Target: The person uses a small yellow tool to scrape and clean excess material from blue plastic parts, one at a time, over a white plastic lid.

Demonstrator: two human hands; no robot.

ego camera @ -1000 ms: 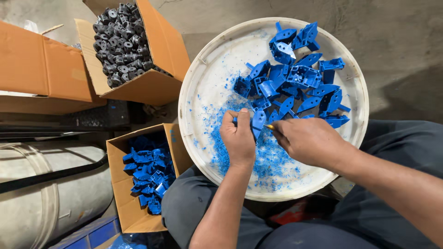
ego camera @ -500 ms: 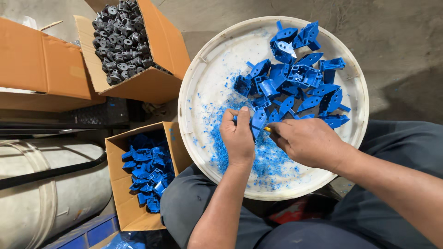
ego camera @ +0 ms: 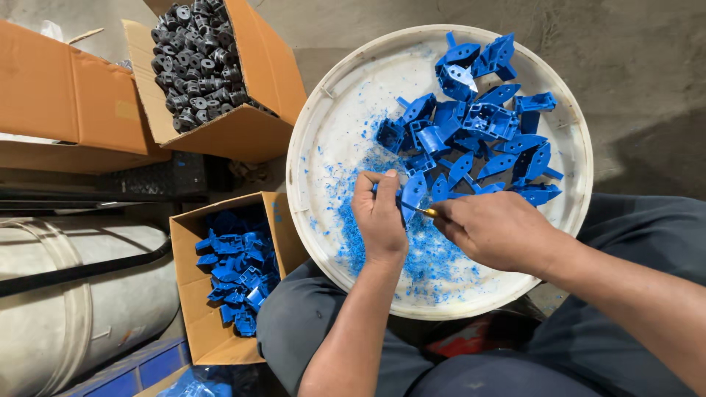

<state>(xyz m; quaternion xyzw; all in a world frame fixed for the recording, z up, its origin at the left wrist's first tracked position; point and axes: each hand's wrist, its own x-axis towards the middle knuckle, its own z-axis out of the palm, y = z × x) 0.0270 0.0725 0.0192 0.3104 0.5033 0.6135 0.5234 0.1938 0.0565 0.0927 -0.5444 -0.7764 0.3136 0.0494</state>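
Observation:
A round white tray [ego camera: 323, 132] rests on my lap, holding a pile of blue plastic parts [ego camera: 478, 125] at its far side and blue shavings [ego camera: 353, 220] in the middle. My left hand [ego camera: 379, 220] grips one blue plastic part [ego camera: 412, 192] over the shavings. My right hand [ego camera: 496, 229] holds a small yellow-handled blade [ego camera: 424, 211], its tip against that part. The two hands sit close together, nearly touching.
A cardboard box of blue parts [ego camera: 235, 272] stands left of my knee. A second box filled with black parts [ego camera: 195, 62] sits further away, beside a closed orange-brown carton [ego camera: 59, 95]. A grey cylinder [ego camera: 66, 309] with a black strap lies at lower left. Concrete floor at right.
The hands stay in place over the tray; the blade in my right hand has shifted slightly along the blue part. The boxes and pile look the same.

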